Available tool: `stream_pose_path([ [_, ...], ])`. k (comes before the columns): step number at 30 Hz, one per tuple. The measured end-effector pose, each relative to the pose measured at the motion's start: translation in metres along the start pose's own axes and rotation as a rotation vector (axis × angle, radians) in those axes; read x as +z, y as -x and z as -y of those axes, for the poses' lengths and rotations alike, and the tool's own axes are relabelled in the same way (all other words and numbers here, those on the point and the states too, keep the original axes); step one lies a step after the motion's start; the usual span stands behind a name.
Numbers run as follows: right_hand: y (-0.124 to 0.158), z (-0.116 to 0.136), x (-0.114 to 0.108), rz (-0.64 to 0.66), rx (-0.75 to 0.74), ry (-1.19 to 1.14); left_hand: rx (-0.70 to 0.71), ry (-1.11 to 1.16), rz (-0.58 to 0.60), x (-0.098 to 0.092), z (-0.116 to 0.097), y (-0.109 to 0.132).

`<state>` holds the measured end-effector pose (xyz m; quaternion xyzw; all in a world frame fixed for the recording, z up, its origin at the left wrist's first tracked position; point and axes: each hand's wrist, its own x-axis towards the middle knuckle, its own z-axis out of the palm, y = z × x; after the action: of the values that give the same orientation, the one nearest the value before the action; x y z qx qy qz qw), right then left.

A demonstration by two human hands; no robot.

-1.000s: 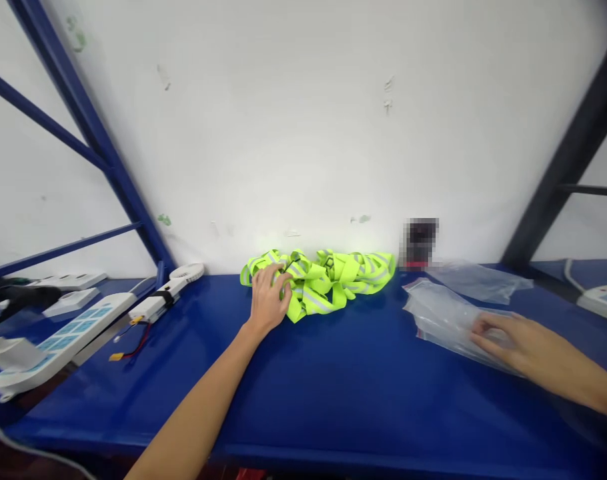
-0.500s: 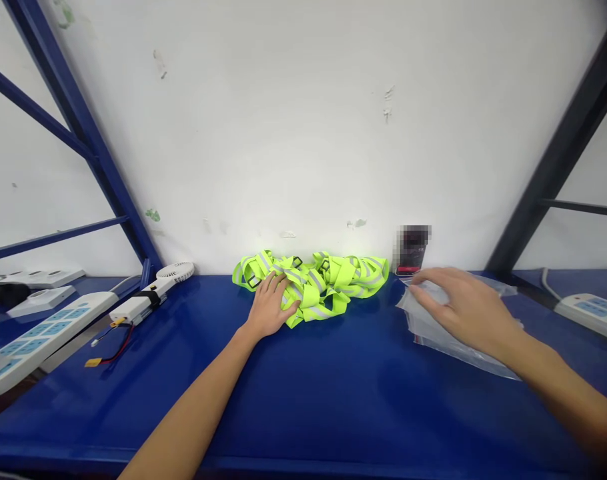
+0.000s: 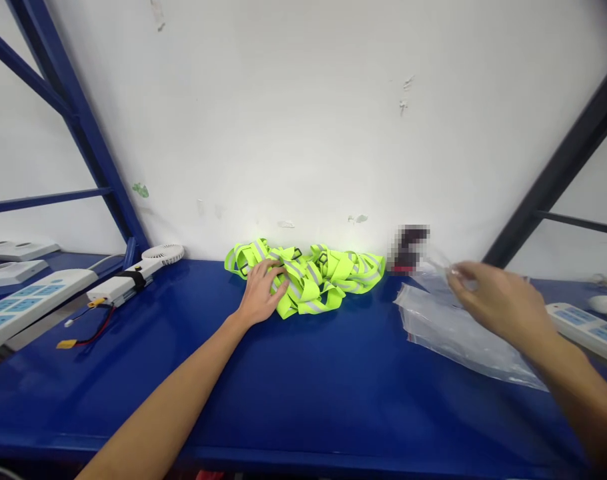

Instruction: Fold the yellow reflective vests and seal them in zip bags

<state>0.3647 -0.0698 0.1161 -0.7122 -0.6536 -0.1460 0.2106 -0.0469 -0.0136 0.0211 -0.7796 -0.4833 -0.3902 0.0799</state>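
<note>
A tangled heap of neon yellow-green reflective straps [image 3: 328, 273] with grey stripes and black buckles lies against the wall. My left hand [image 3: 261, 293] rests on the heap's left front, fingers loosely stretched out and not gripping. Off to the right, my right hand [image 3: 503, 303] has thumb and fingers pinched on the edge of a clear plastic bag [image 3: 437, 258], lifted slightly and blurred. Beneath that hand, several clear zip bags [image 3: 453, 330] lie in a flat stack, partly covered by the hand and forearm.
A pixelated dark box [image 3: 408, 250] stands by the wall. At left are a small white fan [image 3: 164, 254], a white battery pack [image 3: 116, 288] with wires and a yellow connector [image 3: 66, 345], and a power strip [image 3: 38, 303]. Another power strip [image 3: 586, 330] sits at right.
My right hand has moved right and closed on a plastic bag, raising its edge. My left hand stays on the straps. The view has shifted slightly.
</note>
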Motion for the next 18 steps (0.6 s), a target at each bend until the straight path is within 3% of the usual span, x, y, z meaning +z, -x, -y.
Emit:
stream_pose_path([
  [2,0.006,0.032,-0.017,-0.183,-0.087,-0.293,-0.008,0.03,-0.065,-0.004,-0.005,-0.002],
  [4,0.014,0.067,-0.023,-0.235,-0.102,-0.619,-0.009,0.083,-0.139,-0.01,-0.014,-0.003],
  [6,0.026,0.102,-0.015,-0.103,-0.066,-0.929,0.0,0.174,-0.218,-0.015,-0.025,-0.003],
  [9,0.045,0.15,0.015,0.27,-0.001,-1.294,0.013,0.348,-0.272,-0.024,-0.04,-0.002],
  [12,0.061,0.181,0.048,0.658,-0.109,-1.511,0.004,0.541,-0.122,-0.031,-0.048,0.0],
  [14,0.069,0.188,0.063,0.775,-0.287,-1.517,0.026,0.567,0.045,-0.036,-0.051,-0.001],
  [16,0.073,0.185,0.07,0.756,-0.466,-1.456,0.084,0.478,0.21,-0.04,-0.056,-0.002],
  [18,0.074,0.175,0.072,0.654,-0.606,-1.35,0.135,0.363,0.349,-0.043,-0.065,0.001],
])
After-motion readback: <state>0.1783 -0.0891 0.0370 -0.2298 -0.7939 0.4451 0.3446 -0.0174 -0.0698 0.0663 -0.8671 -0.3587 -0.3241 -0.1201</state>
